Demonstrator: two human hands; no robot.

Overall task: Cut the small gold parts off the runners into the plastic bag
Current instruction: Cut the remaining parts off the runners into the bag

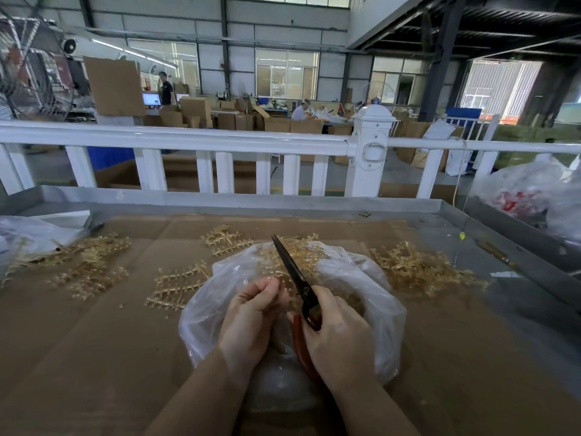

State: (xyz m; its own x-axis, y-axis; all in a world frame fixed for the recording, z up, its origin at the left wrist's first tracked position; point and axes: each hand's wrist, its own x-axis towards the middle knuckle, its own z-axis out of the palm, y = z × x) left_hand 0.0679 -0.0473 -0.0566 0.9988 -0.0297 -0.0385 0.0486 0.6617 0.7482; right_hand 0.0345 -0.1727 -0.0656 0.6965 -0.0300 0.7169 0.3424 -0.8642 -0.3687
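Note:
A clear plastic bag (371,278) lies open in the middle of the cardboard-covered table, with small gold parts (349,302) inside. My right hand (336,338) grips red-handled scissors (290,267) over the bag; the dark blades are together and point up and away. My left hand (254,313) pinches a small gold runner piece (284,286) right beside the blades, mostly hidden by the fingers. Gold runners lie in piles at the left (85,262), centre (180,284), far centre (223,239) and right (421,269).
The table (283,204) is a metal tray with raised edges, lined with brown cardboard (103,357). Another plastic bag (28,231) lies far left and a bag with red contents (528,196) far right. A white railing (188,138) runs behind; people work in the distance.

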